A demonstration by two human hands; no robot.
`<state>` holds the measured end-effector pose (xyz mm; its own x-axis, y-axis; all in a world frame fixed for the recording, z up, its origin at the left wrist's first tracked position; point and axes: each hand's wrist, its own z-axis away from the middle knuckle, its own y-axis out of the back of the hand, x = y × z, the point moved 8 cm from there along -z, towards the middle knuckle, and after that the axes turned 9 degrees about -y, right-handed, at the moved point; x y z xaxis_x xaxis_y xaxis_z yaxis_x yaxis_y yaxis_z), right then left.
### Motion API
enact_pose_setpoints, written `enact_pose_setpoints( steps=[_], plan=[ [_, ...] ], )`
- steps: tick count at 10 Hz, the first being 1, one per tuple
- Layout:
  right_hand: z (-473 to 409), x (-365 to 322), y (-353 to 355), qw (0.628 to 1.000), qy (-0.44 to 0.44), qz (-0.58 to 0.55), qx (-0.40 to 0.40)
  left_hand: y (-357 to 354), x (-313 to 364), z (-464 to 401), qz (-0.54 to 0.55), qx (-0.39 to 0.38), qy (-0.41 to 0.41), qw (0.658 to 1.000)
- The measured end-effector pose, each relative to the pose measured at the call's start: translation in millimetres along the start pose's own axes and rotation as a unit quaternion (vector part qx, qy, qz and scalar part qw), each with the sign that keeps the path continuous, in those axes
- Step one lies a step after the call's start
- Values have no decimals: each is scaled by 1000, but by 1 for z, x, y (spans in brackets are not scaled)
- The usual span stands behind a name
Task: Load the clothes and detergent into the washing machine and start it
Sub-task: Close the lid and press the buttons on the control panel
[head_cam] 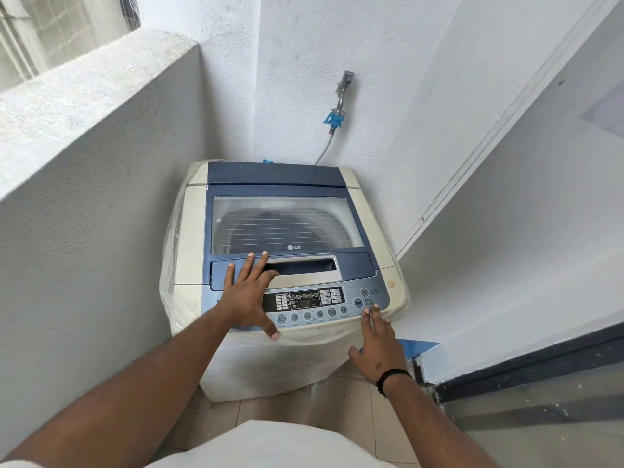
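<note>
A top-loading washing machine point(189, 231) with cream sides and a blue top stands in the corner. Its lid point(287, 224) is down, and something dark shows dimly through the glass. My left hand point(248, 292) lies flat with spread fingers on the front of the lid, beside the recessed handle point(304, 266), with the thumb down on the control panel point(324, 304). My right hand point(380, 346) reaches up with straight fingers. Its fingertips touch the panel's right end just below the start/pause button point(358, 303). No clothes or detergent show outside the machine.
A grey wall point(101, 184) closes in the left side and white walls stand behind and to the right. A tap with a blue hose fitting point(334, 119) sits on the back wall. A dark-edged ledge point(523, 369) runs at the lower right. The floor is tiled.
</note>
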<state>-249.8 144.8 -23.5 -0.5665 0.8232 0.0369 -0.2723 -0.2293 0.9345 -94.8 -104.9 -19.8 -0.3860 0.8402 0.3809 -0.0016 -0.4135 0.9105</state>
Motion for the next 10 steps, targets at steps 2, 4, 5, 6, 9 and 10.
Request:
enact_pose_setpoints(
  steps=[2, 4, 5, 6, 9, 10],
  plan=[
    [-2, -1, -5, 1000, -6, -15, -9, 1, 1, 1, -8, -3, 2, 1000],
    [0, -3, -2, 1000, -12, -6, -5, 0, 0, 0, -8, 4, 0, 1000],
    [1, -3, -2, 1000, -14, -9, -2, 0, 0, 0, -5, 7, 1, 1000],
    [1, -3, -1, 1000, -15, -8, -1, 0, 0, 0, -6, 8, 2, 1000],
    [1, -4, 0, 1000, -18, -5, 1, 1, 0, 0, 0, 11, 1, 1000],
    [0, -5, 2, 1000, -16, -7, 5, 1, 0, 0, 2, 14, 0, 1000]
  ],
)
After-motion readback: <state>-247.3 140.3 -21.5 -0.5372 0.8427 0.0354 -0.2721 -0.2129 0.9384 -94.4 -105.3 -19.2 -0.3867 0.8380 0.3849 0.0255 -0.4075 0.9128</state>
